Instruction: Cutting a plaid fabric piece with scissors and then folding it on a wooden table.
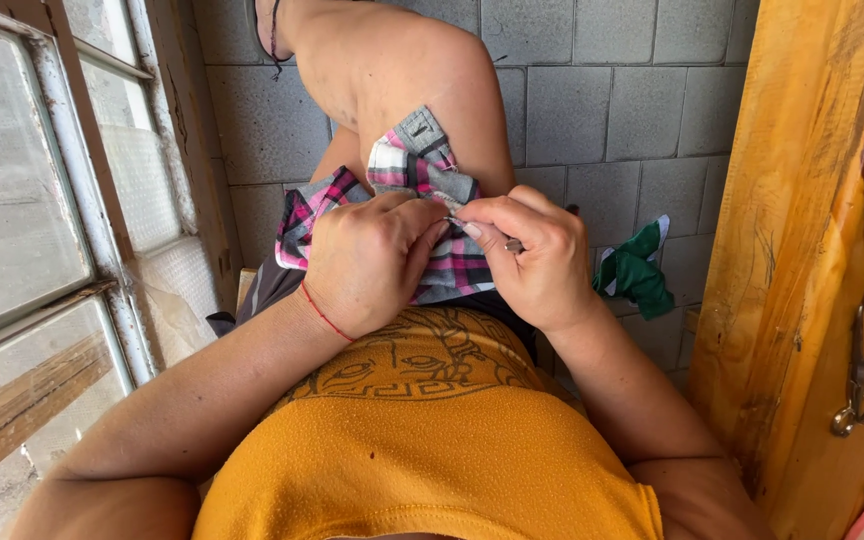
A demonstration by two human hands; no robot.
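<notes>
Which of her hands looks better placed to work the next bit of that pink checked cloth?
Probably the right hand: it pinches a small metal tool at the pink-and-grey checked cloth, while the left hand grips the cloth.

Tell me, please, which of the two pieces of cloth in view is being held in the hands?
The pink, grey and white plaid cloth on the lap; the left hand and right hand both grip it. The green cloth lies apart on the floor, untouched.
</notes>
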